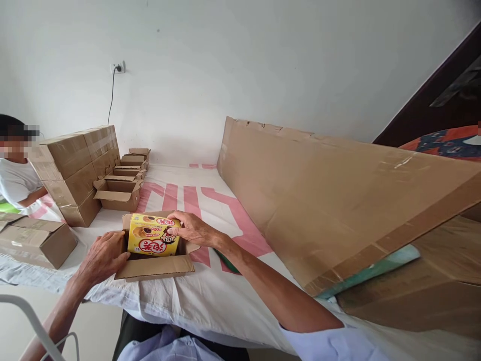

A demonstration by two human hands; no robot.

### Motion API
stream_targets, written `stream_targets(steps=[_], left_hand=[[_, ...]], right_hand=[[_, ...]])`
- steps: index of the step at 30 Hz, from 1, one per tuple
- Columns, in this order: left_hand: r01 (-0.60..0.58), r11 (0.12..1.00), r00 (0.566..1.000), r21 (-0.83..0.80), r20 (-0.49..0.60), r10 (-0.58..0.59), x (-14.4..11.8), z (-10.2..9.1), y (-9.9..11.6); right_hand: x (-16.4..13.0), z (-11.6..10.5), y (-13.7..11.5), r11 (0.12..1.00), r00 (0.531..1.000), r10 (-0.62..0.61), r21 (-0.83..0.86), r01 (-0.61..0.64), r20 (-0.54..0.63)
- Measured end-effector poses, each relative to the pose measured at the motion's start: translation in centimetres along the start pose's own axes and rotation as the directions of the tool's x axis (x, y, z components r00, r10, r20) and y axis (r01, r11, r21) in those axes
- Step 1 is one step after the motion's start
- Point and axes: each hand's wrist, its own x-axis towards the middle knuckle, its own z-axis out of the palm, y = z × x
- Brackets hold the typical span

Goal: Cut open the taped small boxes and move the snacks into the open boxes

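A yellow printed snack box (152,235) with red lettering and a cartoon face sits tilted in the mouth of an open cardboard carton (156,268). My right hand (193,228) grips the yellow box at its right side, thumb on the front and fingers over the top edge. At the carton's left side, my left hand (107,253) is closed on the wall, its thumb near the front corner. The carton's front flap is folded outward toward me. Its inside is mostly hidden behind the yellow box.
Several open small cartons (118,194) stand behind, beside stacked taped cartons (75,170). Another closed carton (37,240) lies at left. A large cardboard panel (330,200) rises along the right. A person in a white shirt (15,180) sits at far left. A white sheet (169,296) covers the table.
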Motion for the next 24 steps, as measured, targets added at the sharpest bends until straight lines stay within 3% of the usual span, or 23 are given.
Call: stream_targets(steps=[3, 6, 10, 13, 16, 19, 22, 24], left_hand=[[0.063, 0.991, 0.997, -0.115, -0.035, -0.067, 0.9, -0.4, 0.1], [0.083, 0.936, 0.996, -0.342, 0.045, -0.072, 1.9, -0.8, 0.6], [0.091, 0.730, 0.986, -0.677, 0.163, 0.029, 3.1, -1.2, 1.2], [0.093, 0.610, 0.990, -0.787, 0.139, 0.029, 3.7, -0.9, 0.9], [0.052, 0.470, 0.997, -0.881, 0.023, -0.067, 4.2, -0.7, 0.9], [-0.003, 0.357, 0.993, -0.934, -0.045, -0.110, 4.7, -0.6, 2.2], [0.026, 0.354, 0.995, -0.935, -0.009, -0.097, 5.0, -0.9, 4.1], [0.055, 0.379, 0.994, -0.924, 0.014, -0.111, 5.1, -1.6, 4.7]], right_hand=[[0.2, -0.2, 0.1, 0.993, 0.998, -0.034, 0.109, 0.039, -0.050], [0.5, -0.4, 0.0, 0.970, 0.998, -0.039, 0.239, 0.052, -0.057], [0.7, -1.0, -0.5, 0.907, 0.997, -0.036, 0.415, 0.063, -0.073], [1.0, -1.1, -1.0, 0.851, 0.989, 0.001, 0.520, 0.076, -0.147], [1.3, 0.1, -1.6, 0.723, 0.964, 0.094, 0.682, 0.105, -0.248], [1.3, 2.3, -2.7, 0.509, 0.970, 0.134, 0.854, 0.109, -0.204], [0.8, 4.3, -3.6, 0.388, 0.979, 0.126, 0.916, 0.098, -0.158], [0.5, 4.6, -3.7, 0.412, 0.980, 0.132, 0.907, 0.084, -0.150]])
